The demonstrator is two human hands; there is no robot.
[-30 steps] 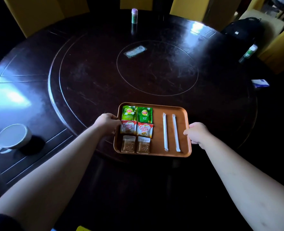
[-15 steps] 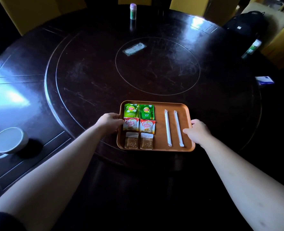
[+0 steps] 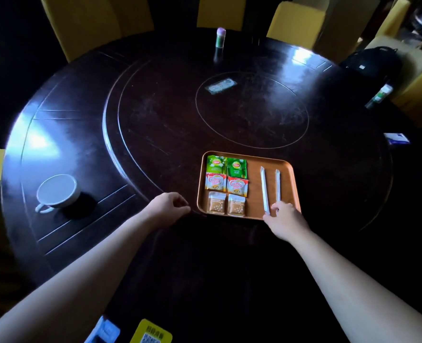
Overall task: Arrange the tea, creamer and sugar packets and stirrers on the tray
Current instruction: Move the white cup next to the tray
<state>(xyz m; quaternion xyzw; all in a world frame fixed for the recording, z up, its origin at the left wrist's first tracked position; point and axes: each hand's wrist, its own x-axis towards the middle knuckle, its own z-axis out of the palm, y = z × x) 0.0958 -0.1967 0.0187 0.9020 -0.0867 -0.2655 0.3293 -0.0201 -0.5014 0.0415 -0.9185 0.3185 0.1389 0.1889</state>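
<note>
An orange tray lies on the dark round table. Its left half holds two green tea packets, two red-and-white creamer packets below them, and two brown sugar packets nearest me. Two white wrapped stirrers lie side by side on the right half. My left hand is loosely curled on the table, just left of the tray's near-left corner, holding nothing. My right hand is at the near-right corner, with its fingertips on the near ends of the stirrers.
A white cup stands at the left. A green bottle is at the far edge and a card at the centre. A small bottle and a blue packet lie at the right. Yellow chairs ring the table.
Both hands have let go of the tray's sides. The left hand drew back off the left edge. The right hand slid to the near-right corner onto the stirrers' ends.
</note>
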